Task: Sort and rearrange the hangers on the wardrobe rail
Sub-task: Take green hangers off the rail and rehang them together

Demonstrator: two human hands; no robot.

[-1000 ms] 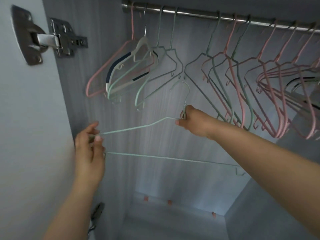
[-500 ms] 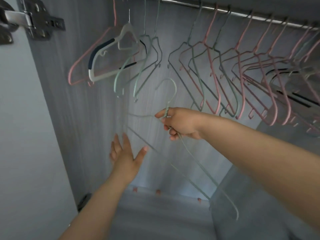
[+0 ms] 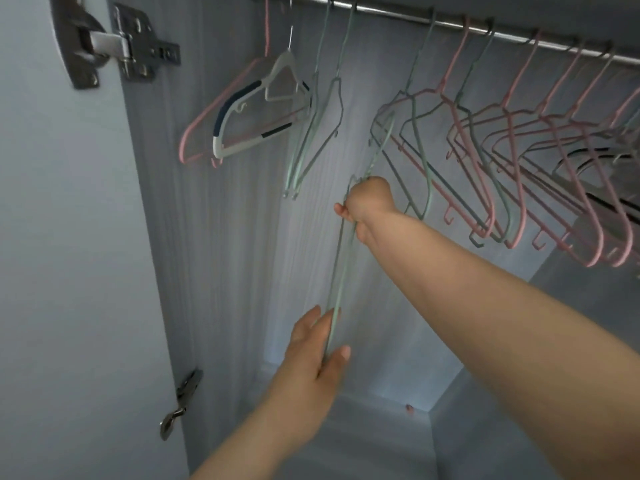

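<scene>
A mint green wire hanger [image 3: 341, 265] is off the rail, seen edge-on and hanging almost vertical. My right hand [image 3: 369, 204] grips it near the neck, its hook rising toward the hung hangers. My left hand [image 3: 320, 344] touches its lower end with fingers spread. The metal rail [image 3: 450, 24] runs across the top. On it hang a pink hanger [image 3: 207, 123], a white and navy hanger [image 3: 242, 109], two green ones [image 3: 311, 133], then several mixed grey, green and pink hangers [image 3: 485, 150] to the right.
The open wardrobe door [image 3: 69, 237] stands at the left, with an upper hinge [image 3: 114, 46] and a lower hinge [image 3: 180, 403]. The grey back wall [image 3: 242, 271] and the wardrobe floor [image 3: 363, 438] lie beyond my arms. A gap on the rail separates the left group from the right one.
The green hanger has turned from flat and broadside to edge-on and near vertical. My left hand let go of its end, dropped, and now touches its lower part. My right hand rose slightly.
</scene>
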